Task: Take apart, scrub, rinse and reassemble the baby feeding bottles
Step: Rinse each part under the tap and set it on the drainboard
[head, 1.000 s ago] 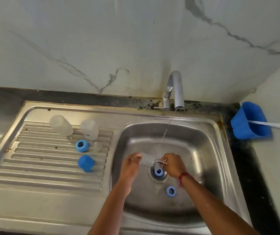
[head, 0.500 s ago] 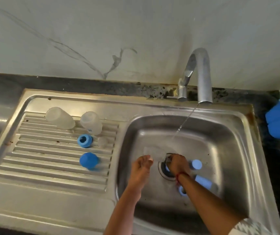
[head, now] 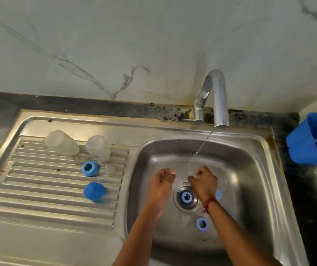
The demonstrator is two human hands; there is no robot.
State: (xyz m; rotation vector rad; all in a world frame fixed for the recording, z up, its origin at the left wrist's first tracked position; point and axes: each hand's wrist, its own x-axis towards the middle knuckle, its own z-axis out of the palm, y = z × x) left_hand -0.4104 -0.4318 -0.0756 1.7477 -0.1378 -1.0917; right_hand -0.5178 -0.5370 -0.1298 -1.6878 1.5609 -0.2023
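Note:
Both my hands are down in the steel sink basin (head: 250, 169) under a thin stream of water. My left hand (head: 161, 184) and my right hand (head: 204, 182) have their fingers curled round the two ends of a clear bottle (head: 182, 174), which is barely visible between them. The stream ends on it. One blue screw ring (head: 186, 196) lies on the drain, and another blue ring (head: 202, 224) lies nearer me. A pale blue piece (head: 218, 194) peeks out beside my right wrist. Two clear bottles (head: 61, 143) (head: 98, 147), a blue ring (head: 90, 168), a clear teat (head: 110, 168) and a blue cap (head: 94, 191) rest on the drainboard.
The curved faucet (head: 217, 96) stands behind the basin with water running. A blue tub (head: 313, 139) holding a white-handled tool sits on the dark counter at the right. The ribbed drainboard (head: 38, 189) fills the left side.
My hands have risen from the drain toward the stream with the bottle. The ring on the drain is now uncovered. The camera view has shifted slightly.

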